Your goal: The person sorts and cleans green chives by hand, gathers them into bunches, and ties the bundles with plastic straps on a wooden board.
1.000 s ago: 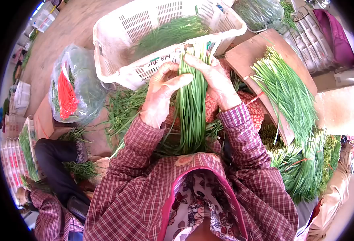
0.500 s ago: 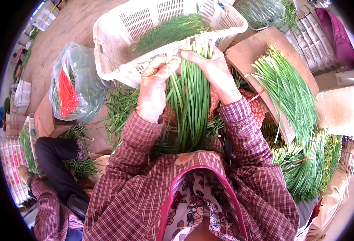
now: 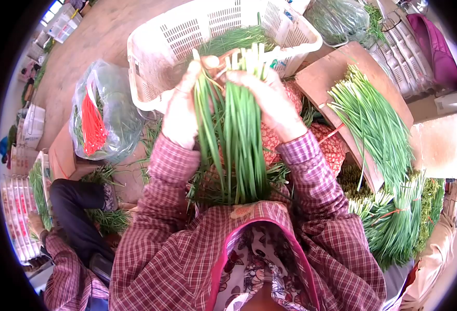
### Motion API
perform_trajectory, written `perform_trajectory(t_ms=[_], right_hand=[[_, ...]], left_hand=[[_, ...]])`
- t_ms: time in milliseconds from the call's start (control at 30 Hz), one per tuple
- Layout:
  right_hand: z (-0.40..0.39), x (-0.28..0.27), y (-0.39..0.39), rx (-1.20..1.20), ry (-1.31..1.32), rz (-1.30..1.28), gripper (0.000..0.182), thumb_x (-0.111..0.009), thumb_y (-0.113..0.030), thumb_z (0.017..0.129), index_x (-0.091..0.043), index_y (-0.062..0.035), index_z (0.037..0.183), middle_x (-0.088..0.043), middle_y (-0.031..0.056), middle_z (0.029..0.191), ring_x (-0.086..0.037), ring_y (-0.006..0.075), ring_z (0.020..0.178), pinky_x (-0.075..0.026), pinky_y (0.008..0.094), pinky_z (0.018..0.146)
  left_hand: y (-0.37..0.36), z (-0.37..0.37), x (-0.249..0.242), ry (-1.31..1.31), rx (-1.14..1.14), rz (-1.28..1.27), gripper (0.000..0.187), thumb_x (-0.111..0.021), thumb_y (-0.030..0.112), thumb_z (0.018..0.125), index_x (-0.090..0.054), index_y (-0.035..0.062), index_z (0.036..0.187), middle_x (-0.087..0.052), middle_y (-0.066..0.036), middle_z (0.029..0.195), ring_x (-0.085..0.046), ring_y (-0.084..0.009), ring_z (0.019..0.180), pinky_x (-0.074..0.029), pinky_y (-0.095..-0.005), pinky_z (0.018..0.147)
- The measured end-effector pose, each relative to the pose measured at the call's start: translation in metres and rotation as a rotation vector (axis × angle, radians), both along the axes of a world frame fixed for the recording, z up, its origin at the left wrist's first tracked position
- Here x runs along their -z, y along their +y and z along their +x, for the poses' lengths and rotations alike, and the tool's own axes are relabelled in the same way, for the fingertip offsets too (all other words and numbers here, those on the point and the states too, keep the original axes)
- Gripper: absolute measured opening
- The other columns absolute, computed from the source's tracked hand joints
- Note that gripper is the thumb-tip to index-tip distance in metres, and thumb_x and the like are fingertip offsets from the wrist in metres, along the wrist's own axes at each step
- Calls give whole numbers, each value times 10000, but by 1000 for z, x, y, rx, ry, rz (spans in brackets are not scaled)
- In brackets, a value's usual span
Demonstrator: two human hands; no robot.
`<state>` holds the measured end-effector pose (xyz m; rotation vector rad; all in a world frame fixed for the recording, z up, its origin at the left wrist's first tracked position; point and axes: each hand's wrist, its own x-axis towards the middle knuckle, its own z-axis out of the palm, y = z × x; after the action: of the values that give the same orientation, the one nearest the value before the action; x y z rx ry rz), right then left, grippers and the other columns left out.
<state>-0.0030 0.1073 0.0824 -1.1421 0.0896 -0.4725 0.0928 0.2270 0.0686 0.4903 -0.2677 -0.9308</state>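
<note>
- Chive bunch (image 3: 236,140): upright in front of my chest, cut ends up and level, leaf tips hanging toward my lap; I judge it is held this way so the butts line up evenly.
- My left hand (image 3: 183,106): closed around the left side of the bunch near the top, thumb and fingertips pinching a few stalks that splay apart from the main sheaf.
- My right hand (image 3: 265,98): wrapped shut on the right side of the bunch just under the cut ends, carrying most of it.
- Red mesh sack (image 3: 322,142): just behind my right wrist, partly hidden by the sleeve.
- Board (image 3: 324,72): to my right, tilted, with a sorted chive row (image 3: 374,124) laid along it, ends aligned.
- Tied bundles (image 3: 399,217): heaped below the board at my right side.
- White basket (image 3: 161,46): straight beyond my hands, loose chives inside, within reach.
- Clear bag (image 3: 101,114): to the left on a box, holding red ties (image 3: 91,127).
- Another person's leg (image 3: 75,217) and plaid sleeve: lower left, apart from my hands.
</note>
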Motion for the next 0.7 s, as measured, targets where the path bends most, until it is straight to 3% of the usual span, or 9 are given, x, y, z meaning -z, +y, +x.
perform_trajectory(t_ms=[100, 200, 300, 433, 500, 533, 633, 667, 700], right_hand=[[4, 6, 13, 116, -19, -23, 152, -653, -45, 861, -660, -54, 1013, -663, -10, 912, -604, 71, 850, -494, 241, 758], [3, 8, 11, 67, 58, 38, 184, -661, -43, 855, -643, -53, 1037, -662, -5, 932, -607, 74, 852, -495, 243, 757], [3, 6, 6, 11, 121, 67, 192, -666, -50, 855, -628, -52, 1043, -661, -4, 965, -610, 75, 859, -498, 244, 760], [8, 11, 10, -30, 71, -54, 259, -698, -119, 845, -614, -44, 1078, -661, 43, 975, -619, 130, 887, -503, 290, 804], [16, 17, 9, 256, 37, -501, 435, -735, -229, 819, -567, -31, 1169, -646, 110, 1015, -621, 218, 939, -491, 358, 857], [13, 14, 6, 293, 3, -565, 583, -741, -309, 804, -505, -8, 1244, -625, 162, 1061, -610, 288, 995, -472, 402, 893], [16, 6, 2, 451, -76, -734, 593, -704, -351, 831, -493, 13, 1249, -616, 165, 1096, -611, 304, 1002, -467, 410, 889], [18, 3, -7, 459, -60, -935, 639, -622, -463, 862, -486, 25, 1253, -635, 173, 1047, -619, 289, 988, -455, 420, 905], [16, 0, -14, 459, -60, -934, 639, -622, -463, 862, -486, 25, 1253, -635, 173, 1047, -619, 289, 988, -455, 420, 905]], left_hand=[[-2, -11, 8, 90, 54, -151, 416, -567, 262, 949, -524, 39, 1298, -579, -143, 1260, -581, -236, 1118, -487, -371, 981], [-4, -17, -3, -15, 4, -92, 514, -565, 276, 955, -419, 49, 1392, -523, -123, 1326, -558, -225, 1149, -475, -350, 991], [-2, -19, -12, -104, -18, -45, 579, -576, 309, 948, -364, 57, 1424, -486, -123, 1357, -537, -210, 1171, -464, -330, 1002], [0, -4, 25, 3, 131, -38, 559, -672, 279, 887, -453, 16, 1329, -583, -119, 1214, -608, -206, 1051, -525, -346, 920], [3, -2, 32, 49, 170, -39, 518, -709, 237, 858, -499, -2, 1267, -619, -112, 1149, -635, -204, 996, -546, -345, 886], [4, -7, 33, -12, 211, -59, 506, -714, 230, 853, -509, -2, 1254, -625, -114, 1137, -639, -203, 990, -546, -342, 885], [3, -10, 29, 7, 314, -79, 494, -735, 169, 823, -521, -5, 1233, -635, -108, 1110, -645, -193, 970, -548, -334, 876], [2, -14, 26, -89, 295, -15, 493, -733, 141, 811, -522, -5, 1232, -639, -105, 1100, -647, -192, 971, -553, -331, 867], [1, -16, 23, -188, 278, 52, 493, -730, 113, 799, -523, -6, 1230, -642, -102, 1090, -648, -190, 971, -558, -328, 857]])
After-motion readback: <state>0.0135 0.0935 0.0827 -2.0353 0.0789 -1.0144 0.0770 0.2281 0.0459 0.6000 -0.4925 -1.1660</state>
